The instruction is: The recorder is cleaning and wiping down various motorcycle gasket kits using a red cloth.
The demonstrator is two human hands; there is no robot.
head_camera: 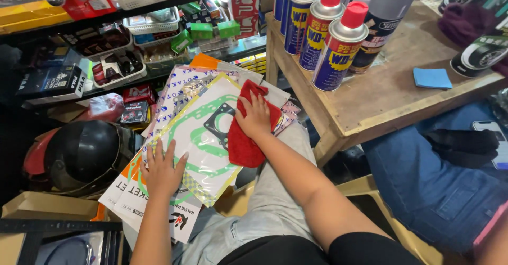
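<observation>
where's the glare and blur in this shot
Head view: soft glare on the clear gasket packet under the left hand and on the black helmet; right hand with red cloth is sharp; top shelves dim, edges slightly bowed.

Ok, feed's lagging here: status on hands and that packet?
Left hand flat on gasket packet. Right hand pressing red cloth onto it. Nothing in the way.

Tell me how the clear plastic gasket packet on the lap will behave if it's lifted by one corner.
The gasket packet looks thin and flat, so it would probably sag. Its glossy sleeve shows glare, so it may slip off the packets stacked beneath. The left hand presses it flat while the right hand holds a red cloth on it, hinting it shifts easily.
</observation>
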